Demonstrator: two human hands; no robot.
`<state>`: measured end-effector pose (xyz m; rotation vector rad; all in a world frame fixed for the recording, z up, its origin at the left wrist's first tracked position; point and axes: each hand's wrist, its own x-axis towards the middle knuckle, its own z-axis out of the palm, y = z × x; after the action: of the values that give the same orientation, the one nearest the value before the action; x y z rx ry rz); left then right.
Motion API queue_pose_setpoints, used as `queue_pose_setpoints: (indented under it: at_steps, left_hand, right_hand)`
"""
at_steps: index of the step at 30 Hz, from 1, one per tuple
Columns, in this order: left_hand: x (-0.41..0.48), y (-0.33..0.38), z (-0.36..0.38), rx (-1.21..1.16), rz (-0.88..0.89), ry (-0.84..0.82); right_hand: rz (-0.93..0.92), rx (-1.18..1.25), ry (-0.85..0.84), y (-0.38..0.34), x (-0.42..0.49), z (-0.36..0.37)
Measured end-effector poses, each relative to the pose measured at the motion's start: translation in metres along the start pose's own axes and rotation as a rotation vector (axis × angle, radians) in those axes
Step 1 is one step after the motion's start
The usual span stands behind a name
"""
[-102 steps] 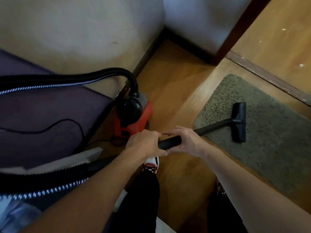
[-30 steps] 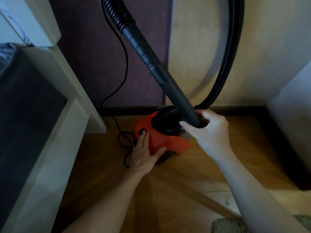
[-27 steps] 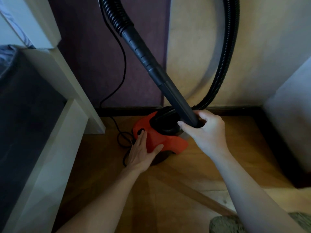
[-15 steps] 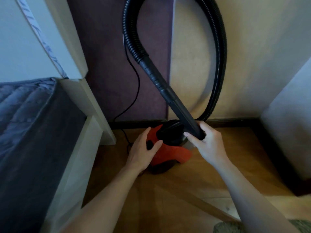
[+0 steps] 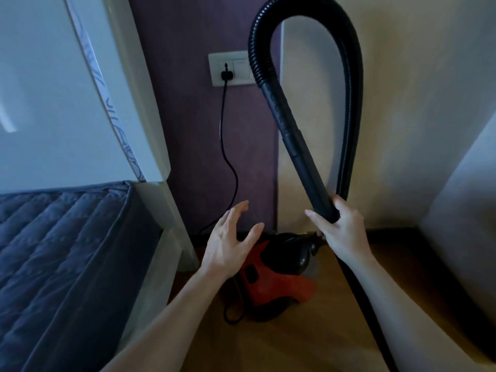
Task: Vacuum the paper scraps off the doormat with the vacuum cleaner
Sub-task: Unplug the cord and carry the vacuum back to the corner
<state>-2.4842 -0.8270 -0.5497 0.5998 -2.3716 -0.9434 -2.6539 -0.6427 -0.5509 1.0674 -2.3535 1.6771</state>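
Head, wood floor point(image 5: 295, 342), purple wall point(image 5: 188, 135), vacuum cleaner point(image 5: 271, 287)

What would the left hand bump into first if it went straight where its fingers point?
The left hand would probably meet the purple wall, near the thin black power cord; depth is unclear.

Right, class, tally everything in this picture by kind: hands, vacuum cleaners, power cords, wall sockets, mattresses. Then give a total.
Hands: 2 (left hand, right hand)
Vacuum cleaner: 1
Power cord: 1
Wall socket: 1
Mattress: 1
Total: 6
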Motion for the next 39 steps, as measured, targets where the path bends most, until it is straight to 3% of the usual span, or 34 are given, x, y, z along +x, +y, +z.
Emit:
queue_pose_setpoints:
  at_steps: [4, 12, 25, 31, 39]
  left_hand:
    - [0.035, 0.017, -0.029, -0.058, 0.08, 0.06]
    - [0.131, 0.032, -0.072, -0.081, 0.224, 0.24]
    - [0.232, 0.054, -0.102, -0.137, 0.069, 0.344]
    - [0.262, 0.07, -0.094, -0.267, -0.09, 0.289]
    - [0.288, 0.073, -0.084, -0.054, -0.119, 0.378]
  right_hand:
    - [-0.064, 0.052, 0.07, -0.009, 0.026, 0.007]
    - [0.037, 0.195, 0.242, -0.045, 0.083, 0.016]
    - [0.047, 0.156, 0.319, -0.05, 0.137, 0.047]
    - [0.038, 0.142, 0.326, -0.029, 0.137, 0.06]
    - [0.02, 0.136, 0.313, -0.016, 0.137, 0.062]
